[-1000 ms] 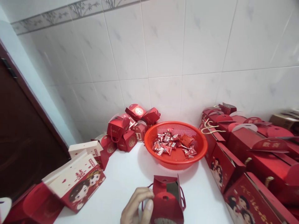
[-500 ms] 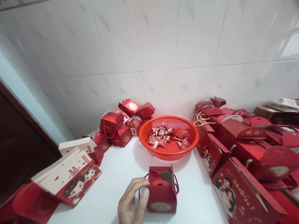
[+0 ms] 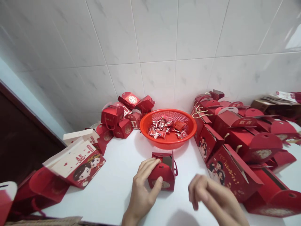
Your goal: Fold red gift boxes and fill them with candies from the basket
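A small red gift box (image 3: pixel 164 172) with a round pale emblem and a cord handle stands upright on the white table (image 3: pixel 185 163), its top flaps parted. My left hand (image 3: pixel 147 182) grips its left side, fingers over the upper edge and thumb on the front face. To the right of the box, apart from it, hovers my right hand (image 3: pixel 209 194) with curled fingers held together; nothing shows in them. Behind the box sits a red plastic basket (image 3: pixel 169 143) containing several wrapped candies (image 3: pixel 162 125).
Red gift boxes (image 3: pixel 254 141) crowd the right side, some with photo prints and gold cords. On the left are more red boxes (image 3: pixel 113 116) and a cream-and-red box (image 3: pixel 82 166) with cartoon faces. A tiled wall (image 3: pixel 157 78) bounds the back.
My left hand has shifted from the box's left flap to a fuller grip around its side. My right hand has come into view. The view has tilted slightly downward.
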Available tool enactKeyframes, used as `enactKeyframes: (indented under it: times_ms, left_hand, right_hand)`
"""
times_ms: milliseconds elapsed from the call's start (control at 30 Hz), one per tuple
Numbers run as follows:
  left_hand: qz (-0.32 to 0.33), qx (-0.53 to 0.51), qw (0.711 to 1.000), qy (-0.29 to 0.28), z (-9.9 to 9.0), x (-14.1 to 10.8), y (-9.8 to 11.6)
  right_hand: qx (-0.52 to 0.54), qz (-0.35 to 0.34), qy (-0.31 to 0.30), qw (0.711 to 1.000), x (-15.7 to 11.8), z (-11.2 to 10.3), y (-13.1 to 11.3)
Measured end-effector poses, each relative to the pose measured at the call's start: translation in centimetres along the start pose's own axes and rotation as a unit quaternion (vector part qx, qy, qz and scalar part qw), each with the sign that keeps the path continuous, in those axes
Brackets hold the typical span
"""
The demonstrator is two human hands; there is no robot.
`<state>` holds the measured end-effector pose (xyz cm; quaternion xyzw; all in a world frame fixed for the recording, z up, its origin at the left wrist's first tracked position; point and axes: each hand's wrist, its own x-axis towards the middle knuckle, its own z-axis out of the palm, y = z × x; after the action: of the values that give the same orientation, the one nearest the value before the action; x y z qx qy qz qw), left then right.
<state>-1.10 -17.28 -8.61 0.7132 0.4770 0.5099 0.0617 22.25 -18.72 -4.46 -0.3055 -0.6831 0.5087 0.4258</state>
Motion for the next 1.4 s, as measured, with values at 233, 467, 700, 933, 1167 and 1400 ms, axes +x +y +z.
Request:
enactKeyframes:
  times_ms: [233, 467, 700, 933, 1167, 1400]
  left_hand:
    - [0.03, 0.009, 0.999, -0.008, 0.6, 0.5, 0.5]
    - [0.037, 0.0, 0.999, -0.012, 1.1, 0.7, 0.5]
    - [0.04, 0.001, 0.999, -0.012, 1.0, 0.8, 0.5]
    - [0.04, -0.004, 0.999, -0.024, 1.0, 1.1, 0.7]
    - [0.034, -0.007, 0.999, -0.026, 0.9, 1.2, 0.8]
    - [0.037, -0.013, 0.999, -0.032, 1.0, 1.2, 0.7]
  right_hand:
    - [0.47, 0.042, -0.001, 0.882, 5.9, 0.9, 0.4]
    - [0.59, 0.058, -0.07, 0.802, 6.5, 0.8, 0.6]
    - [0.618, 0.038, -0.088, 0.78, 6.9, 1.1, 0.7]
    - [0.584, 0.041, -0.073, 0.807, 7.3, 0.8, 0.5]
    - [0.515, 0.056, -0.041, 0.855, 7.2, 0.5, 0.5]
    - [0.42, 0.029, 0.0, 0.907, 7.1, -0.1, 0.6]
